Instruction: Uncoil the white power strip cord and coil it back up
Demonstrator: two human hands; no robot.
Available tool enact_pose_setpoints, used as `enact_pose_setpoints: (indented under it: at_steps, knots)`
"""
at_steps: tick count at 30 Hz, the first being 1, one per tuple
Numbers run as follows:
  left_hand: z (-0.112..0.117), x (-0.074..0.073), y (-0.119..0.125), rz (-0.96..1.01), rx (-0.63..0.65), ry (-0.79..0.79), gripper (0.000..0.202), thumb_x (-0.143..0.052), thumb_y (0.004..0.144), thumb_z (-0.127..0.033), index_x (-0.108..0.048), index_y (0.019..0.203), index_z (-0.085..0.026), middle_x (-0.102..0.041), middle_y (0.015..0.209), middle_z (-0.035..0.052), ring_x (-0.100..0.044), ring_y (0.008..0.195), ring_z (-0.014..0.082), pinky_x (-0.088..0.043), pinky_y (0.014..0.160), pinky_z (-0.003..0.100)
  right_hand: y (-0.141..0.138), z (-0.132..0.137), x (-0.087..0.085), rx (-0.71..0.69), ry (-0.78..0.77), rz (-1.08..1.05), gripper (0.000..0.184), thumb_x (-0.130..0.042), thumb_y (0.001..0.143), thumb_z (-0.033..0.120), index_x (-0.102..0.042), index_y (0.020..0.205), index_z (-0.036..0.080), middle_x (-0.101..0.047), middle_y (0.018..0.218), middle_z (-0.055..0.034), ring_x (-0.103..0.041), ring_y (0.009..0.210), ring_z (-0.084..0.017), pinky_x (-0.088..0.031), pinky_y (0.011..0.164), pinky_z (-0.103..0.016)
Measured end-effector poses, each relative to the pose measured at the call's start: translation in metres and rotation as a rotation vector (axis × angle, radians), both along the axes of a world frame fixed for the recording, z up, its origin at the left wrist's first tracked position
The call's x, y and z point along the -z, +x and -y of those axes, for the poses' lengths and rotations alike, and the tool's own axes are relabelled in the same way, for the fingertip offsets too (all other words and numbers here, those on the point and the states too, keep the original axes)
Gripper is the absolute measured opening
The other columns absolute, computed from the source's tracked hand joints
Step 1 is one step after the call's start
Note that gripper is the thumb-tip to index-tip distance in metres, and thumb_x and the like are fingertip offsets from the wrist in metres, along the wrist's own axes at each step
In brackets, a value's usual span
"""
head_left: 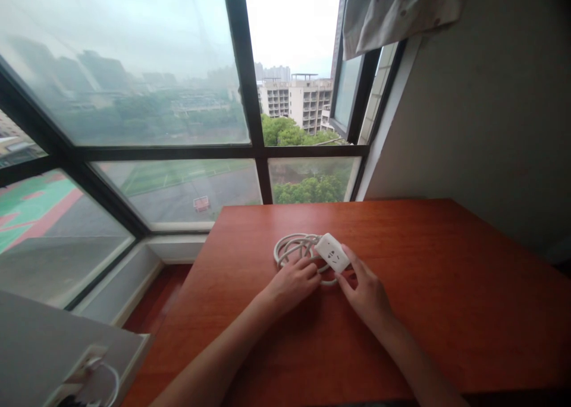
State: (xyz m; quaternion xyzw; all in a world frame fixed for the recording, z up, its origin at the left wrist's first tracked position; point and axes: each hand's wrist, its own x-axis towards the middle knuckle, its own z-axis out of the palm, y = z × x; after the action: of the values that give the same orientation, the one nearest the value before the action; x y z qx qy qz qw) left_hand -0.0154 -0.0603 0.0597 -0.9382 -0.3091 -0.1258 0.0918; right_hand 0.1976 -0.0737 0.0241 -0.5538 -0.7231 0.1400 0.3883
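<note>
A white extension socket (332,253) with a few slots in its face is tilted on the brown table, its face toward me. From its left end runs a pale grey cable (285,244), lying in several loose loops. My right hand (366,288) grips the socket by its right end, thumb at the lower edge and fingers at the far side. My left hand (297,283) is closed over the near part of the cable loops, left of the socket. Its fingertips are partly hidden, along with the cable beneath them.
The reddish-brown table (446,288) reaches to the windows. An open window sash (350,97) and a hanging cloth (401,11) are at the upper right. A wall socket with a white plug (93,364) is low on the left, beyond the table's left edge.
</note>
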Motion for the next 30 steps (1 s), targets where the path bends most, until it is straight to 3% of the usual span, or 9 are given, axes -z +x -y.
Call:
enact_pose_setpoints:
  at_steps: [7,11,19,25,30]
  knots:
    - [-0.004,0.004,-0.001,0.251,-0.017,-0.090,0.022,-0.043,0.098,-0.025,-0.065,0.098,-0.021,-0.066,0.093,0.0056,-0.055,0.084,0.0176,-0.044,0.082,0.030,-0.007,0.008,-0.002,-0.137,0.149,0.181,0.074,-0.054,0.089,0.035,-0.017,0.152,0.024,-0.049,0.138,-0.0156,-0.049,0.124,-0.031,-0.046,0.101,-0.050]
    - [-0.007,0.005,0.001,0.448,-0.042,-0.143,0.021,-0.047,0.096,-0.029,-0.066,0.095,-0.021,-0.068,0.092,0.0051,-0.057,0.086,0.0172,-0.044,0.087,0.031,-0.007,0.002,-0.002,-0.098,0.246,0.282,0.066,-0.050,0.091,0.027,-0.023,0.150,0.023,-0.045,0.141,-0.0151,-0.045,0.128,-0.031,-0.042,0.105,-0.052]
    - [-0.019,-0.002,0.000,0.698,-0.027,-0.224,0.019,-0.055,0.092,-0.032,-0.068,0.091,-0.019,-0.067,0.085,0.0063,-0.059,0.080,0.0173,-0.045,0.077,0.030,-0.008,-0.005,-0.014,-0.126,0.274,0.463,0.061,-0.037,0.086,0.003,-0.032,0.146,0.013,-0.048,0.142,-0.0153,-0.050,0.126,-0.026,-0.047,0.103,-0.043]
    - [-0.022,-0.008,0.004,0.763,-0.046,-0.243,0.014,-0.058,0.090,-0.030,-0.068,0.089,-0.019,-0.066,0.084,0.0051,-0.060,0.080,0.0174,-0.046,0.075,0.029,-0.004,-0.009,-0.026,-0.134,0.244,0.437,0.059,-0.041,0.081,0.005,-0.045,0.139,0.015,-0.056,0.135,-0.0126,-0.057,0.120,-0.025,-0.049,0.101,-0.043]
    - [-0.021,-0.005,0.005,0.781,-0.072,-0.274,0.013,-0.060,0.089,-0.029,-0.068,0.092,-0.020,-0.066,0.088,0.0054,-0.061,0.083,0.0177,-0.047,0.078,0.029,-0.002,-0.010,-0.025,-0.166,0.210,0.349,0.054,-0.039,0.085,0.007,-0.048,0.137,0.017,-0.057,0.135,-0.0113,-0.057,0.120,-0.023,-0.048,0.103,-0.041]
